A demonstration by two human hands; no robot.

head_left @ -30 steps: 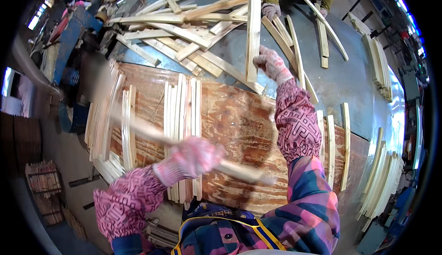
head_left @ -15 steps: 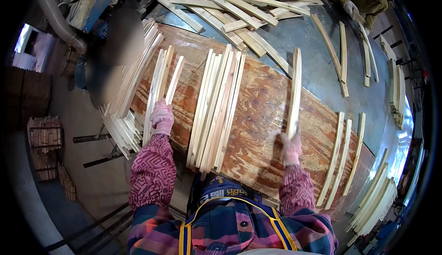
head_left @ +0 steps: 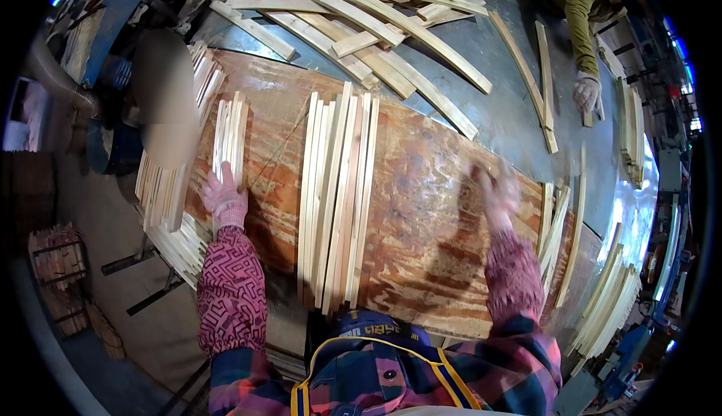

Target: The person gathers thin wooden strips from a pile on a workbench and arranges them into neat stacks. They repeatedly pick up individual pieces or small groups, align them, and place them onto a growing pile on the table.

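Note:
My left hand [head_left: 224,199], in a pink glove, grips the near end of a small bunch of wooden strips [head_left: 232,132] on the left of the brown board. Between my hands lies a wider row of long pale strips [head_left: 338,198], side by side. My right hand [head_left: 499,194], gloved too and blurred by motion, hovers over the board's right part with its fingers apart and nothing in them. Just right of it are a few strips [head_left: 555,232], at least one slanting across the others, and another strip [head_left: 575,235] lies farther right.
The worn board [head_left: 429,228] lies on a grey metal table [head_left: 519,108]. Loose strips [head_left: 376,33] lie heaped at the far side. More bundles stand at left [head_left: 169,190] and right [head_left: 605,307]. At the far right, a co-worker's gloved hand [head_left: 587,93] holds a piece of wood.
My right hand has let go of its strip and moved up and right. The strips at my left hand now sit closer together. The co-worker's hand has come nearer.

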